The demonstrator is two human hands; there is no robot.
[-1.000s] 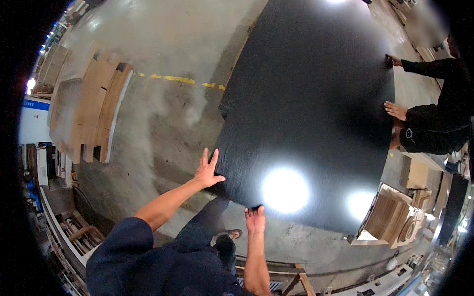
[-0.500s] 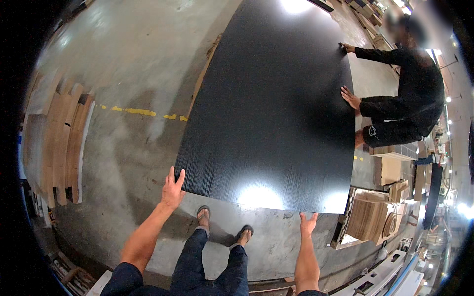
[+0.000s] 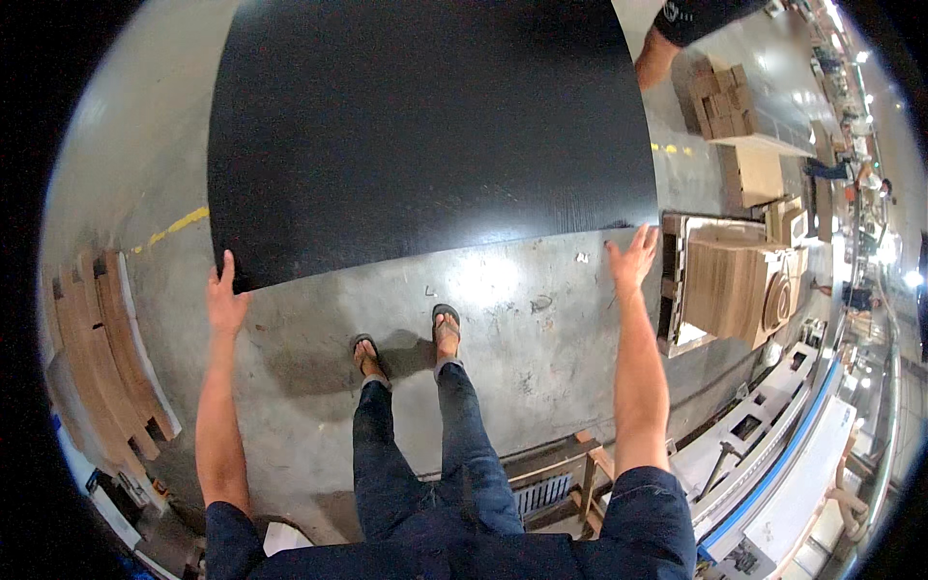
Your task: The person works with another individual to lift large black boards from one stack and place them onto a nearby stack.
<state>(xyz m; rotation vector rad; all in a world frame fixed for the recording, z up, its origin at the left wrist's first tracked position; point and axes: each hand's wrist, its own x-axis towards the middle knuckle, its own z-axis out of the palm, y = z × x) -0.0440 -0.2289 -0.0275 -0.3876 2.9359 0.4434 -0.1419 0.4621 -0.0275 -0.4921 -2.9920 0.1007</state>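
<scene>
A large flat black panel (image 3: 416,126) with a faint wood grain spreads ahead of me, its near edge slanting slightly up to the right. My left hand (image 3: 228,304) grips its near left corner, with a finger along the side and the thumb at the front edge. At the near right corner my right hand (image 3: 633,263) holds the edge, thumb apart from the fingers. The fingertips under the panel are hidden. Another person's leg (image 3: 657,58) in dark shorts shows beyond the right side; that person's hands are out of view.
Brown boards (image 3: 101,348) are stacked at the left. A pallet (image 3: 670,290) carrying stacked brown sheets (image 3: 725,285) stands close on the right, with cartons (image 3: 730,101) farther back. A long white and blue machine (image 3: 764,474) lies at the lower right, a wooden frame (image 3: 585,474) behind my legs.
My view has turned and the panel's near edge sits higher in it. My right hand has shifted to the right corner. The other person has mostly left the picture at the top right.
</scene>
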